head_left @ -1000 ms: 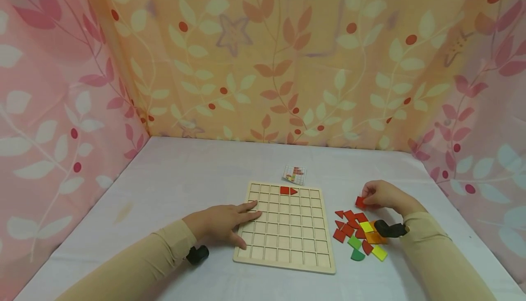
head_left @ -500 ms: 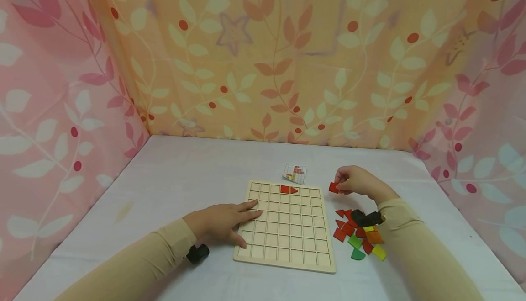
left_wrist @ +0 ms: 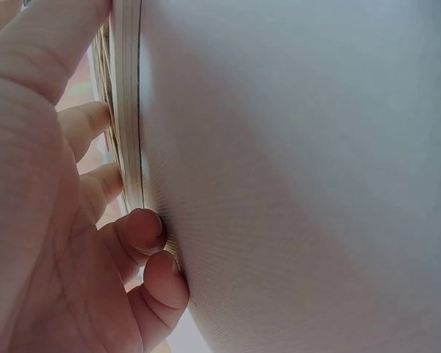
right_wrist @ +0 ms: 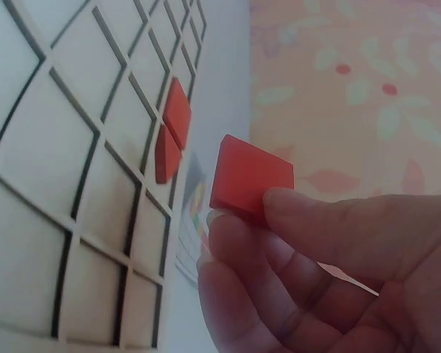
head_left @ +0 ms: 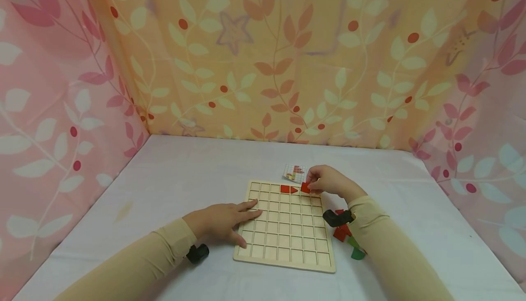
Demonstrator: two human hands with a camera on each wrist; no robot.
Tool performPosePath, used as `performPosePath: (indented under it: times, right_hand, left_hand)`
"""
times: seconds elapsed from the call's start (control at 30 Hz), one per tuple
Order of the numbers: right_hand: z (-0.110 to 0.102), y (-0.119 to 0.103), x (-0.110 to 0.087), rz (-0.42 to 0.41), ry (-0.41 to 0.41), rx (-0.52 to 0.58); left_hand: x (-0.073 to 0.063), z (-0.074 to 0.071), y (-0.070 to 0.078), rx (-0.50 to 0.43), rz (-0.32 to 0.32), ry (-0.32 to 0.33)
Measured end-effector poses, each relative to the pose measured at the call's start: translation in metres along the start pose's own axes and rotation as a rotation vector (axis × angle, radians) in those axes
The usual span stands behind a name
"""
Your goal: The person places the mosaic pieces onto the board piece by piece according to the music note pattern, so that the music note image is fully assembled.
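Right hand (head_left: 330, 183) pinches a red square (right_wrist: 248, 176) — left hand (head_left: 218, 222) rests loosely on grid board (head_left: 284, 230)

From where I stand, I can read no word, number, brand or sign on anything.

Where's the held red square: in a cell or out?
Out: in the right wrist view, the right hand pinches the red square clear of the board.

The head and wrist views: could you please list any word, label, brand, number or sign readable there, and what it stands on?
No readable text in any view.
Card: coloured picture on a grid; any lettering is too small to read.
Board and held red piece: none visible.
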State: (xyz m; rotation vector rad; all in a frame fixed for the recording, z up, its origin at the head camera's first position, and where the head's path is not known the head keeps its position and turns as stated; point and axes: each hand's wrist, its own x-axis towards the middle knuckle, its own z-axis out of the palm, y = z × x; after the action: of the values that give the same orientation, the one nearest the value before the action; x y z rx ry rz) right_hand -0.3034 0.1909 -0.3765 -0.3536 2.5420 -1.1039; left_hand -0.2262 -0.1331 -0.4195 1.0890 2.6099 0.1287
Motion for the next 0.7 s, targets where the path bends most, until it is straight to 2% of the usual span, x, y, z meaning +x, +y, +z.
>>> performPosePath:
  times: [0.27,0.5,0.7]
  right_hand:
    - [0.025,-0.008,0.014,-0.034,-0.02,0.011]
    - [0.042,-0.017,0.022,-0.092,-0.002,-0.117]
    - [0.049,-0.016,0.026,-0.099,-0.017,-0.111]
  left_hand:
    - [0.001,-0.001,0.0,-0.025,0.005,-0.011]
    - [0.001,0.001,-0.001,-0.02,0.006,-0.006]
    - [0.002,0.002,-0.003,-0.01,0.029,0.006]
